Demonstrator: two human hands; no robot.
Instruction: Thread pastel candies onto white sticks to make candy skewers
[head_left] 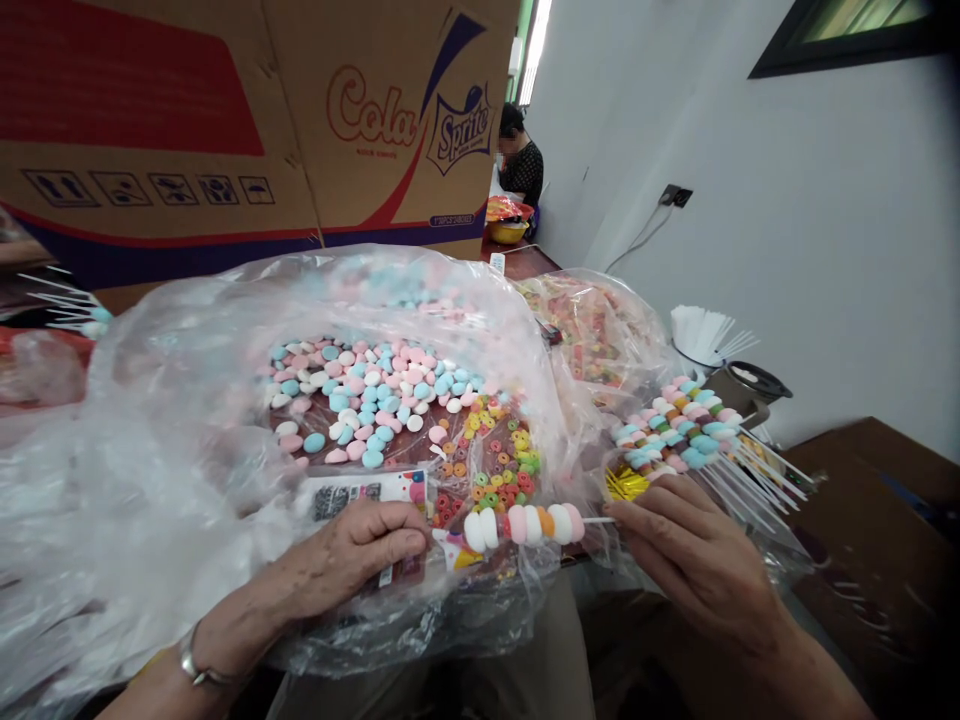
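My right hand (679,535) pinches the white stick of a candy skewer (525,526), which lies level with white, pink and orange pieces threaded on it. At the skewer's other end, my left hand (360,555) is closed on the corner of a small printed wrapper (457,550). Behind my hands, pink, blue and white candies (375,390) lie loose in a large clear plastic bag (172,330). Small colourful rings (502,460) are beside them. Finished-looking skewers (679,425) are stacked behind my right hand, near yellow twist ties (626,484).
A big cardboard box (300,120) stands behind the bag. At right are white sticks (705,335), a dark-rimmed container (750,380) and another carton (877,540). A person (521,160) sits in the background near a yellow basin (508,232).
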